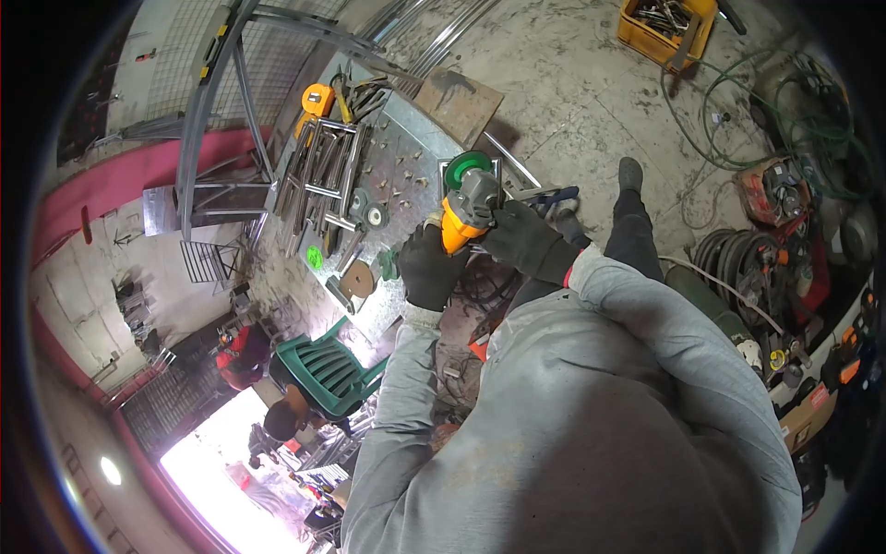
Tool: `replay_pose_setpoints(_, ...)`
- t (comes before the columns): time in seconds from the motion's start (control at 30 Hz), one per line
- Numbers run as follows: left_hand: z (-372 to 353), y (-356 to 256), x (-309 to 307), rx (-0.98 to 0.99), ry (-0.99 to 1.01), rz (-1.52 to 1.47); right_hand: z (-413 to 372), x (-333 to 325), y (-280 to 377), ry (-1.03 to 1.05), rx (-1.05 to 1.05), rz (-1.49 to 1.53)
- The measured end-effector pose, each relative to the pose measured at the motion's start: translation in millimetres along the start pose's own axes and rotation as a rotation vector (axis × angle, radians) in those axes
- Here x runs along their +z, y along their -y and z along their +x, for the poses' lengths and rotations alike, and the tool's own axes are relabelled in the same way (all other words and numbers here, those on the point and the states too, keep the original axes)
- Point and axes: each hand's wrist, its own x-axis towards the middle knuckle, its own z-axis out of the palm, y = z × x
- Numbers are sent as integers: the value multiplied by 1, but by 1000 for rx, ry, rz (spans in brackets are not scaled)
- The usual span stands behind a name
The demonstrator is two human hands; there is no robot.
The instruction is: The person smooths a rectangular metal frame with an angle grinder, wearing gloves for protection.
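Both of my hands wear dark work gloves. Between them is an angle grinder [476, 198] with an orange body, a grey gear head and a green disc [461, 166] on the far side. My left hand [432, 268] is closed around the orange body from the left. From the right, my right hand [528, 242] grips the grinder beside its gear head. The grinder is over the edge of a metal-topped workbench [406, 157], with the disc close to a small metal frame at that edge. A round brown disc [357, 279] lies left of my left hand.
Metal bars [323, 171], a yellow-orange tape measure [317, 100] and pliers lie on the bench. A green plastic chair [328, 369] stands at lower left, near another person. A yellow crate [666, 32], green hoses [715, 138] and tools line the floor on the right.
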Motion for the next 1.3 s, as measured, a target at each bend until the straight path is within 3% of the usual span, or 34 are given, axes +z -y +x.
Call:
replay_pose_setpoints(0.33,1,4,1,13,7,-45,3,-4,1,-79,17,7)
replay_pose_setpoints(0.43,2,3,-2,-79,41,-100,-1,0,-2,-2,-6,13)
replay_pose_setpoints(0.5,5,-2,-6,-153,72,-148,-4,3,-3,195,20,62)
replay_pose_setpoints(0.6,7,-8,-14,-194,117,-156,-6,4,-1,115,18,56)
replay_pose_setpoints(0.7,11,-12,-19,-77,72,-167,-5,4,-2,82,7,42)
replay_pose_setpoints(0.77,17,-18,-30,-253,170,-363,-2,2,-2,51,-1,40)
replay_pose_setpoints(0.87,26,-26,-55,-325,179,-548,-1,-1,-3,35,-14,44)
replay_pose_setpoints(1.03,43,-35,-51,-344,318,-634,-2,-3,-2,92,-14,62)
replay_pose_setpoints(1.17,50,-45,-60,-355,330,-490,0,-3,-3,36,-6,52)
replay_pose_setpoints(1.3,56,-41,-64,-386,315,-636,0,-4,-3,56,-12,29)
